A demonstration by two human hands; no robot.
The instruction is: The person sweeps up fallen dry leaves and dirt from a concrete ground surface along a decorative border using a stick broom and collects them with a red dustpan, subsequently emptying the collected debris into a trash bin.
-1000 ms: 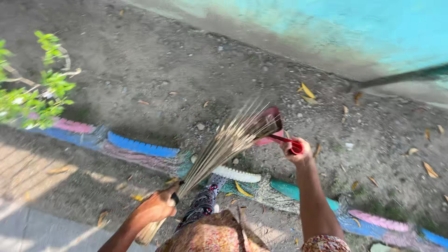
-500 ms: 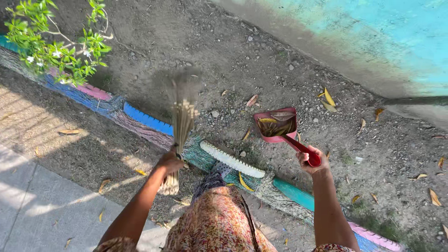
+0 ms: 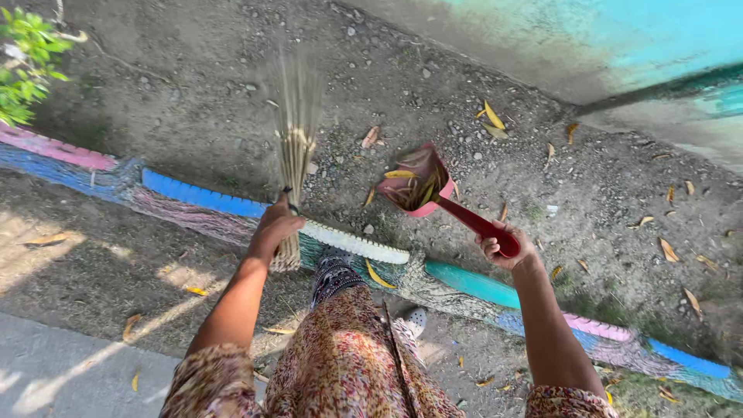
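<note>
Left hand (image 3: pixel 275 227) grips a stick broom (image 3: pixel 295 147), right hand (image 3: pixel 503 249) clutches a red dustpan (image 3: pixel 433 193) seemingly holding leaves (image 3: pixel 414 186).

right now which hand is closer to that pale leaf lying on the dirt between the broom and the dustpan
Left. The left hand, gripping the stick broom, sits below-left of the pale leaf. The right hand, holding the red dustpan, is farther off, below-right of it.

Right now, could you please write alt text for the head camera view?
Seen from above, a person's left hand grips a stick broom and the right hand holds a red dustpan with leaves in it, over bare ground scattered with yellow leaves, beside a painted curb.
</note>
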